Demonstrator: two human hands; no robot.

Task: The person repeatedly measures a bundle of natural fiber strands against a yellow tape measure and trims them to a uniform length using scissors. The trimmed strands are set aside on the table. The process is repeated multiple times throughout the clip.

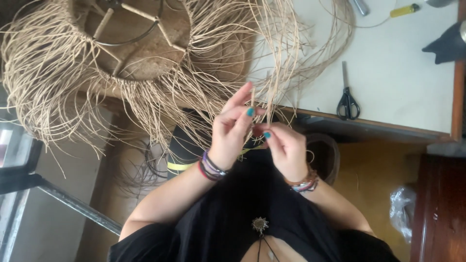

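You are mid-weave: your left hand (pixel 233 128) and right hand (pixel 284 145) both pinch 1 pale fibre strand (pixel 253 97) (from the basket's (pixel 131 43) loose fringe) above your lap. Next likely calls for steady tension.

A pale-topped table (pixel 403 73) with wood edging stands over a yellowish floor (pixel 369 184).
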